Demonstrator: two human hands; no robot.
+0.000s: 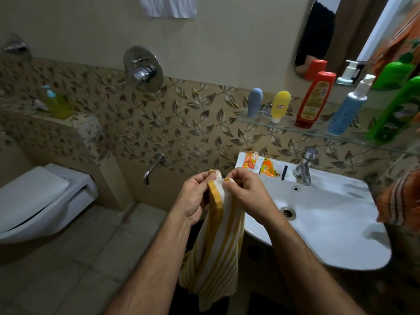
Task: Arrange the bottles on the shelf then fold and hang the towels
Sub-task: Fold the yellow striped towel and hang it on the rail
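I hold the yellow-and-white striped cotton towel (216, 242) up in front of me, just left of the white ceramic basin (329, 223). My left hand (195, 196) and my right hand (245, 189) each pinch a corner of its top edge between thumb and curled fingers, knuckles nearly touching; the rest hangs down between my forearms. On the glass wall shelf (284, 127) stand five bottles; the green plastic bottle (395, 112) is blurred. An orange striped towel (400, 198) is cut off at the right edge.
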